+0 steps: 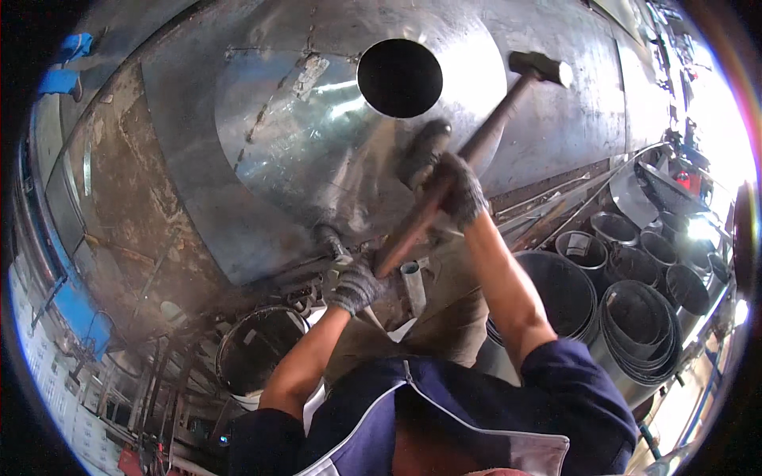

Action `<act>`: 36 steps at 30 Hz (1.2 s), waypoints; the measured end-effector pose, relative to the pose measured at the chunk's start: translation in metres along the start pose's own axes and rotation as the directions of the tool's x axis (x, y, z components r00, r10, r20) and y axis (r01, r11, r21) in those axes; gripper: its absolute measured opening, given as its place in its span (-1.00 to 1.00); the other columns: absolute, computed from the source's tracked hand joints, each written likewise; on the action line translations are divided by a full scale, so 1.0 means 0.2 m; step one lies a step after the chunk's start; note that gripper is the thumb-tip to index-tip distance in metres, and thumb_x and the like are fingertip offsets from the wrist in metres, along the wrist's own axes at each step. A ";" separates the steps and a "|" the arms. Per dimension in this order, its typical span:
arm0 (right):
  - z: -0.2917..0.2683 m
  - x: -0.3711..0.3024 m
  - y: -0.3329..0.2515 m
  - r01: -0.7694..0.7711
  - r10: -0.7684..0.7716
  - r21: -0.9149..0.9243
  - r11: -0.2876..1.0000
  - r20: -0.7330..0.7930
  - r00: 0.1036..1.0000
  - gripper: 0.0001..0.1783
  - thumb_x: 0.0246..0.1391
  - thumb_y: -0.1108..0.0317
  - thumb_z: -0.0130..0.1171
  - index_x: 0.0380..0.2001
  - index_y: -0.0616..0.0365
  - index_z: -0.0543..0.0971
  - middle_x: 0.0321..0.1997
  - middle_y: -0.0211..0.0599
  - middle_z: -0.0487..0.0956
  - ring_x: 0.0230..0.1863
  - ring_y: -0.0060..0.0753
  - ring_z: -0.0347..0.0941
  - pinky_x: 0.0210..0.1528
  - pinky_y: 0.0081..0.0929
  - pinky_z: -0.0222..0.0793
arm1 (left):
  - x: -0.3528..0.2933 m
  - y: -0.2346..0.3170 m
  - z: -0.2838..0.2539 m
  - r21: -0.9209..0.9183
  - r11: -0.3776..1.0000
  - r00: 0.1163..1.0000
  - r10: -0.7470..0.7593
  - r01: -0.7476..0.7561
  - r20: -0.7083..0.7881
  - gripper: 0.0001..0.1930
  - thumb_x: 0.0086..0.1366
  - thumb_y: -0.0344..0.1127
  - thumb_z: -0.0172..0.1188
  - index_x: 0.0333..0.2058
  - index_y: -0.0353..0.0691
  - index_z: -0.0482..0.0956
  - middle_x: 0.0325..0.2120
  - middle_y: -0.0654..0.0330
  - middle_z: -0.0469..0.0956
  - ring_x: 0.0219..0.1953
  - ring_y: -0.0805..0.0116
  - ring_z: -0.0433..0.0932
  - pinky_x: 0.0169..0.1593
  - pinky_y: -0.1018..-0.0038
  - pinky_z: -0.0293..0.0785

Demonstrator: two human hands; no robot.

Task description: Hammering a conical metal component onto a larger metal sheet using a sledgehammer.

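Note:
Both my hands grip the brown handle of a sledgehammer (494,131), which runs diagonally up to the right. My left hand (355,287), in a grey knit glove, is closed round the lower end of the handle. Farther up, my right hand (460,189), in a dark grey glove, is wrapped round its middle. The dark hammer head appears over the right side of a shiny, curved sheet-metal piece (294,147) with a round hole. Whether the head touches the metal, I cannot tell. A blurred dark shape like a shoe (429,151) is beside my right hand.
Flat metal sheet (186,170) lies under the curved piece. To the right stand several nested metal rings (639,325) and cylinders, with long strips behind them. A round dark-topped bucket (258,349) is at lower left. Another person's blue-clad limb (59,82) shows at far left.

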State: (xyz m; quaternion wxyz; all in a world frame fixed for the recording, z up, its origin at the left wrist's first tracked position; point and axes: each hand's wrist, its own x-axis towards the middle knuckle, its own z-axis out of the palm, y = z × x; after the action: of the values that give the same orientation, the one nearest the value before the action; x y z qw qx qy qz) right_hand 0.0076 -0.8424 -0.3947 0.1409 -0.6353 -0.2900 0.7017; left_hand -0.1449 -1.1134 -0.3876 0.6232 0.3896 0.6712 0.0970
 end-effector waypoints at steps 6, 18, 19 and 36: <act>0.07 0.16 -0.17 0.262 -0.120 0.228 0.938 -0.497 0.860 -0.83 0.17 0.34 0.34 -0.27 0.17 0.57 -0.38 -0.30 0.58 -0.37 -0.27 0.57 -0.26 -0.24 0.56 | 0.85 0.07 -0.48 0.488 0.863 0.896 0.313 -0.130 -0.315 -0.15 0.27 -0.04 0.24 0.42 -0.26 0.10 0.43 -0.16 0.03 0.45 -0.03 0.07 0.47 0.26 0.03; -0.98 0.17 0.53 -0.307 0.344 0.357 0.882 -0.043 0.938 -0.56 0.11 0.12 0.44 -0.11 0.23 0.62 -0.46 -0.21 0.62 -0.50 -0.28 0.60 -0.44 -0.26 0.60 | 2.44 -0.06 -0.84 0.037 0.940 0.313 -0.077 0.340 -0.947 0.02 0.31 0.57 -0.18 0.51 -0.05 0.01 0.51 -0.10 -0.01 0.54 -0.08 0.00 0.46 -0.15 -0.02; -1.01 0.20 0.56 -0.341 0.380 0.351 0.872 -0.047 0.924 -0.54 0.11 0.08 0.44 -0.11 0.22 0.62 -0.43 -0.20 0.63 -0.49 -0.28 0.61 -0.44 -0.25 0.60 | 2.42 -0.06 -0.85 0.076 0.957 0.308 -0.015 0.280 -0.951 0.02 0.31 0.57 -0.18 0.52 -0.02 0.01 0.51 -0.10 -0.02 0.54 -0.07 0.00 0.46 -0.14 -0.01; -2.27 -0.41 1.75 -0.703 0.720 -0.381 0.600 -0.125 0.682 -0.56 0.09 -0.04 0.36 -0.27 0.16 0.68 -0.40 -0.13 0.69 -0.46 -0.19 0.60 -0.33 -0.18 0.54 | 1.64 -0.53 -0.31 0.611 -0.791 0.921 0.266 0.040 0.285 -0.54 0.47 -0.27 -0.02 0.27 -0.34 0.42 0.17 -0.09 0.53 0.15 -0.18 0.53 0.13 0.02 0.52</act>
State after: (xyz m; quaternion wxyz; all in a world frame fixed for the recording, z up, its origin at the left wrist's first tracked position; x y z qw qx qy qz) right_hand 0.5212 -1.0627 -0.5452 -0.2886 -0.6976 -0.1522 0.6379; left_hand -0.2177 -0.9532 -0.6897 -0.2397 0.8143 0.2807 -0.4480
